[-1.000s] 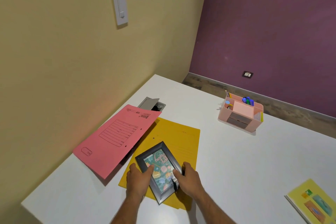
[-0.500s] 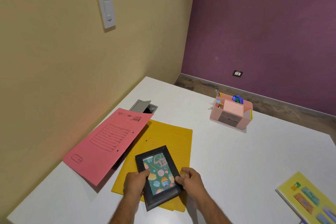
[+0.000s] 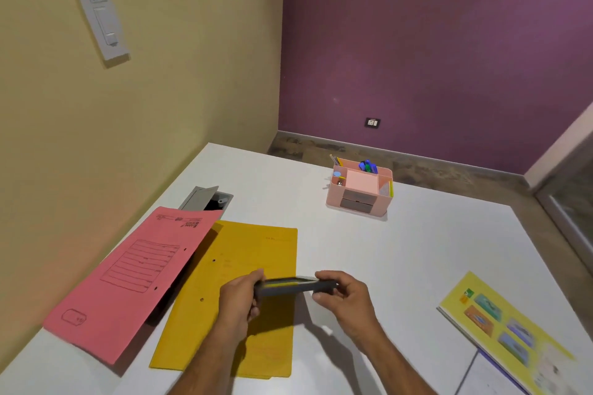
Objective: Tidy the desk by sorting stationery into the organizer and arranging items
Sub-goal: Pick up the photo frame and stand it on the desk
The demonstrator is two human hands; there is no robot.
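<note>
Now you hold the picture frame (image 3: 293,288) edge-on above the yellow folder (image 3: 253,269), left hand (image 3: 239,298) and right hand (image 3: 345,297) gripping opposite ends, long axis running left-right.

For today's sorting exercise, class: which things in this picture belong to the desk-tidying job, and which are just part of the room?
Part of the job: picture frame held in left hand and right hand; pink organizer; pink folder; yellow folder; booklet.

Just there: wall switch; wall socket; cable hatch.
</note>
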